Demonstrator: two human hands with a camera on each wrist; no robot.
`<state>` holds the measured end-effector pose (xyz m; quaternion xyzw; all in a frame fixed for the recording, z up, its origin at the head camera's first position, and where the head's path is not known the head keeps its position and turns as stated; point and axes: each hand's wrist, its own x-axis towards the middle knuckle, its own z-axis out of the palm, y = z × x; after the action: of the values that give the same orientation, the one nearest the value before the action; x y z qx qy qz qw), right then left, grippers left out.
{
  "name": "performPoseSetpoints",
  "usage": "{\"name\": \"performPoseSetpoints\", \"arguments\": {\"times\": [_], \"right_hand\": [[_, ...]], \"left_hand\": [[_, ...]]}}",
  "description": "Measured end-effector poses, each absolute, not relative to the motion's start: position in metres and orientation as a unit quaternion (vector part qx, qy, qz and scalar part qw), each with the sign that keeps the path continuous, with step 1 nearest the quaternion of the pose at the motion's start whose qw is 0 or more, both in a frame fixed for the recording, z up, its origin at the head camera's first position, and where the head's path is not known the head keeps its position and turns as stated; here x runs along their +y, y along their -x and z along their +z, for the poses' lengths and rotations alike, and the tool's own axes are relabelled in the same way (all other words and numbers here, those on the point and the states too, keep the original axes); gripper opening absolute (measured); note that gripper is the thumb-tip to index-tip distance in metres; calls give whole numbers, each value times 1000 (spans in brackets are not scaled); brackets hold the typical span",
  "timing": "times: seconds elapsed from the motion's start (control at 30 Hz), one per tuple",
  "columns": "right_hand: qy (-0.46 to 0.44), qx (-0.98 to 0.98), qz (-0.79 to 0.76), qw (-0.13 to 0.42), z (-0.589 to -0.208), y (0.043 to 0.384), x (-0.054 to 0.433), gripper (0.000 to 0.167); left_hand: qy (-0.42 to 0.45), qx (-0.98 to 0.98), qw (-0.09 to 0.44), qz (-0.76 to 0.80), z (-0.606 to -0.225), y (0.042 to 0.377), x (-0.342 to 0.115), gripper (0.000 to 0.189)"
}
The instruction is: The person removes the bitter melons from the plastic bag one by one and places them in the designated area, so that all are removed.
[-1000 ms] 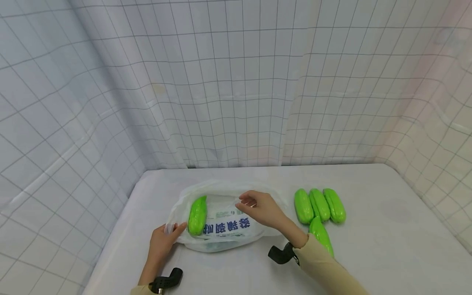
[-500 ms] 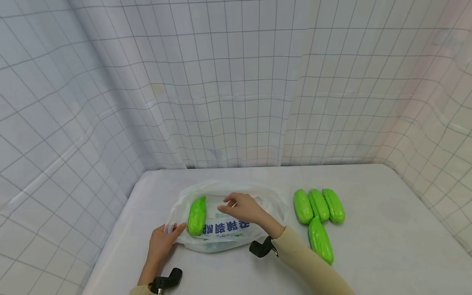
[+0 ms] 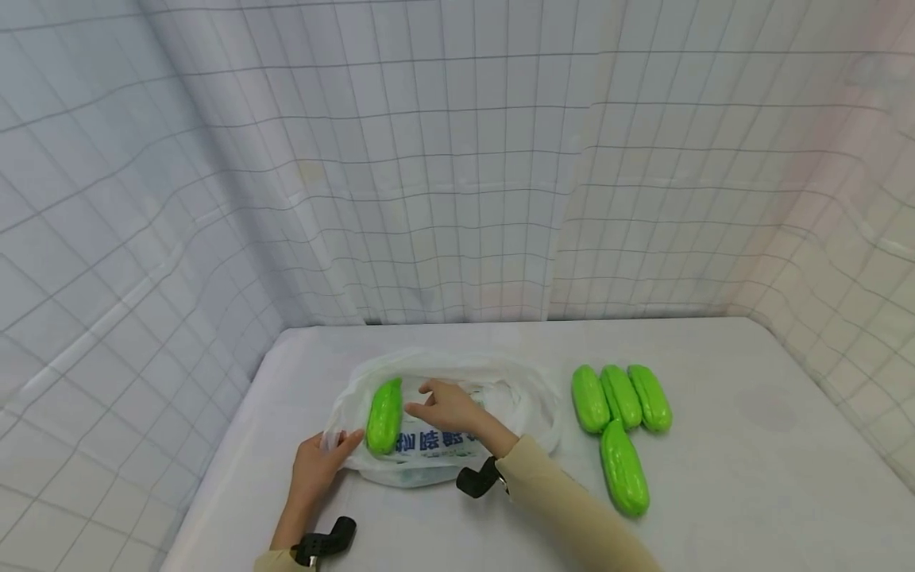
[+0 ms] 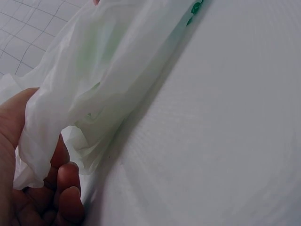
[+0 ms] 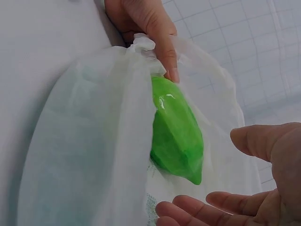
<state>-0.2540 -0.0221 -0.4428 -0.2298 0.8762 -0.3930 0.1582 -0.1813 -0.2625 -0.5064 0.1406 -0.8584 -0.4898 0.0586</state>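
A white translucent plastic bag [image 3: 400, 477] with blue printing lies spread open on the table. At its left end my left hand [image 3: 314, 469] pinches the rim; in the left wrist view the plastic passes between thumb and curled fingers. Inside the bag, near that hand, rests a glossy green object [image 3: 384, 417], long and rounded with one pointed end, like a toy vegetable. My right hand [image 3: 449, 407] is over the bag's opening, just right of the green object. Its thumb and fingers stand apart around nothing in the right wrist view, not touching the green object [image 5: 178, 134].
Right of the bag, three similar green objects [image 3: 620, 397] lie side by side on the white table [image 3: 743, 445]. Another green object [image 3: 625, 469] lies in front of them, by my right sleeve [image 3: 565, 508]. Checked white curtains [image 3: 457, 175] surround the table.
My right hand has moved left across the bag's opening toward the green object inside. My left hand keeps its hold on the rim. The green object in the bag has stayed put.
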Motion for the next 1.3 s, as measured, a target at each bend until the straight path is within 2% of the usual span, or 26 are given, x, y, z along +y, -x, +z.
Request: {"name": "performPoseSetpoints", "arguments": {"times": [0.6, 0.93, 1.3], "right_hand": [[125, 842, -489, 190, -466, 256, -48, 72], [128, 843, -472, 225, -467, 260, -54, 85], [122, 858, -450, 215, -469, 259, -63, 82]], "left_hand": [[-139, -857, 60, -492, -507, 180, -262, 47], [-136, -859, 68, -489, -505, 181, -262, 45], [-135, -860, 68, -487, -505, 181, -262, 44]]}}
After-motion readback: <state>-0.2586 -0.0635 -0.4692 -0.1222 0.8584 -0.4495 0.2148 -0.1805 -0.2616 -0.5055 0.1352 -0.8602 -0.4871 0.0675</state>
